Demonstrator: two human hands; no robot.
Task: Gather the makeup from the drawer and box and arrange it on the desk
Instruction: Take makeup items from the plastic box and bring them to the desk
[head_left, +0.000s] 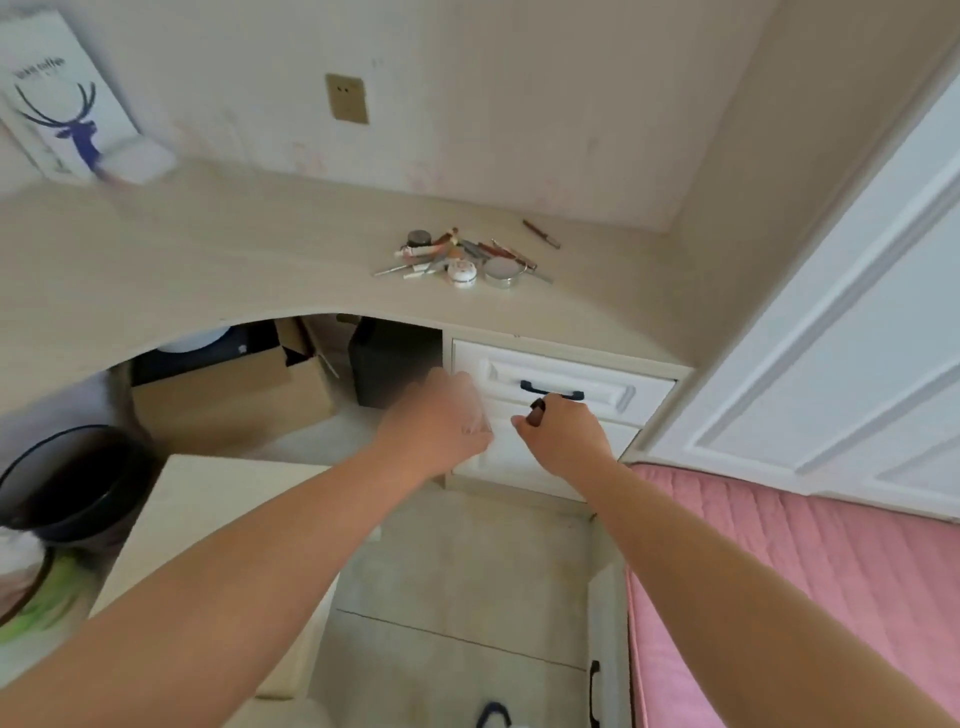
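A pile of makeup (464, 254) lies on the beige desk (208, 260) near the back right corner: pencils, tubes, a white round jar (461, 272), a silver tin (501, 271) and a dark jar (418, 238). One brown pencil (541, 234) lies apart to the right. My right hand (566, 434) is closed on a small dark brown makeup stick (536, 409), just below the dark handle (550, 389) of the closed top drawer (613, 387). My left hand (441, 418) is blurred beside it, fingers curled. Below my arms a lower drawer (457, 582) stands pulled out.
A cardboard box (234, 395) and a black case (395, 358) sit under the desk. A black bin (78, 478) is at the left, beside a beige surface (218, 514). A pink mattress (810, 571) and a white door (857, 312) close the right side. A deer picture (57, 104) leans on the wall.
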